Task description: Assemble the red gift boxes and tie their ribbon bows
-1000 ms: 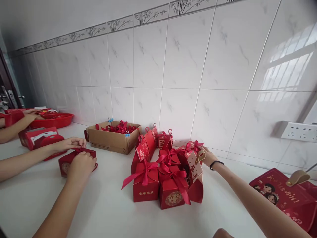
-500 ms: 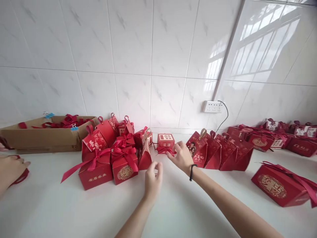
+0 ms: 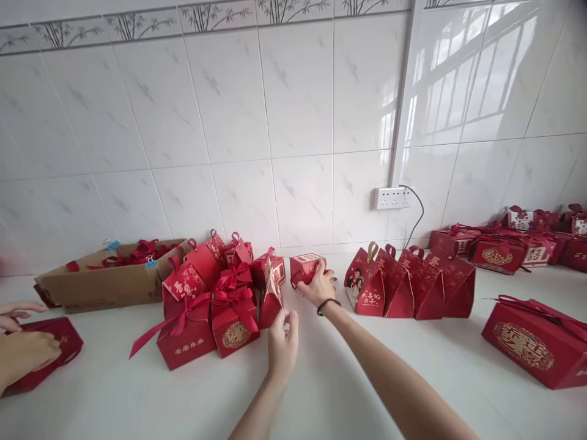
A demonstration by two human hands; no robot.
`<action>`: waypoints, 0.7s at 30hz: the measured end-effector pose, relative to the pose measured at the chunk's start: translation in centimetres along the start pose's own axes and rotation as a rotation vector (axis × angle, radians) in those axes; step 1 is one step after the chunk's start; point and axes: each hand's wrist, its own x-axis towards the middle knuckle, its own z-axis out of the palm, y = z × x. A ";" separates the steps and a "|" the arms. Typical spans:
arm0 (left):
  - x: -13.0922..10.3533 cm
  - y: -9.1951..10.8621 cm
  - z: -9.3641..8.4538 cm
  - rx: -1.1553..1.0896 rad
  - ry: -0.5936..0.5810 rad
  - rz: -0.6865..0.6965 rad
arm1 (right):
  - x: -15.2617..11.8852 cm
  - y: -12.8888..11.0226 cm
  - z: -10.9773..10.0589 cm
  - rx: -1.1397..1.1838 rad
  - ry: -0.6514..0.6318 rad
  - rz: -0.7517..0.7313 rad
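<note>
My right hand (image 3: 320, 286), with a black band at the wrist, grips a small red gift box (image 3: 301, 266) near the wall. The box is tilted; my thumb is on its front and my fingers cover its right side. My left hand (image 3: 283, 345) is in front of it, loosely curled with thumb and fingertips a little apart, and nothing shows between them. Just beyond my left hand stands a narrow triangular red box (image 3: 271, 299) with a loop on top. Beside that is a red box with a bow and a gold emblem (image 3: 235, 333).
Left are a clustered red box with a ribbon (image 3: 186, 342) and a cardboard carton (image 3: 105, 290) of ribbons. Another person's hand (image 3: 32, 354) holds a red box at far left. Right are triangular boxes (image 3: 367, 287) in a row, a large red box (image 3: 532, 342) and a socket strip (image 3: 392, 198).
My right hand has moved onto the small box and closed on it, and the box has tilted. My left hand has hardly moved. The view has shifted; more of the other person's box shows.
</note>
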 end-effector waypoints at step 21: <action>-1.6 1.6 0.0 -0.330 -0.468 0.164 | -9.0 9.1 -9.3 0.230 -0.365 -0.574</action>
